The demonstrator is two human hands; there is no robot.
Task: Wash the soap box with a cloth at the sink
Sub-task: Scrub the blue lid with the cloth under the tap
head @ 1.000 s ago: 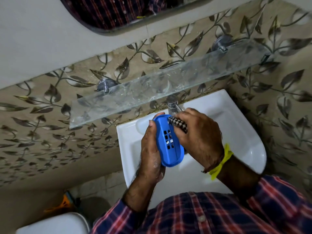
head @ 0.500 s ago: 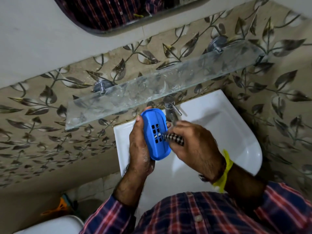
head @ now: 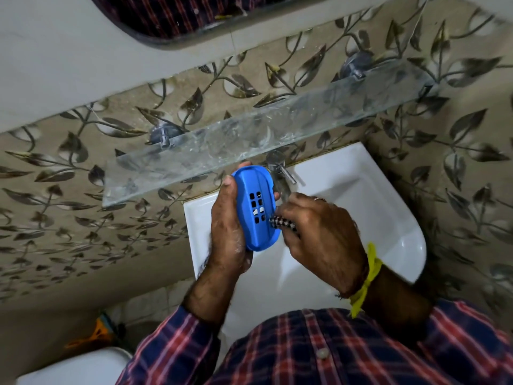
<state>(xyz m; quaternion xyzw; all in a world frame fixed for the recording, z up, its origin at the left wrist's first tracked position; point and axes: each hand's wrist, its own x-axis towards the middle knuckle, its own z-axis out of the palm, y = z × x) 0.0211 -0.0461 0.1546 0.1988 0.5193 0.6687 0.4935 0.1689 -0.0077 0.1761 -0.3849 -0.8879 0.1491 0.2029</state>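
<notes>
Blue soap box (head: 256, 208) held above the white sink (head: 388, 218), gripped along its edges by left hand (head: 229, 232). Right hand (head: 319, 234) closed on checked cloth (head: 283, 225), pressed against box's slotted base. Tap (head: 279, 169) just behind box; glass shelf (head: 249, 137) above tap. No legible writing.

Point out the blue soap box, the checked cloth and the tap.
blue soap box (head: 255, 208), head view, on its slotted face.
checked cloth (head: 280, 222), head view, on the end sticking out of the right hand.
tap (head: 276, 162), head view, on its metal body.
</notes>
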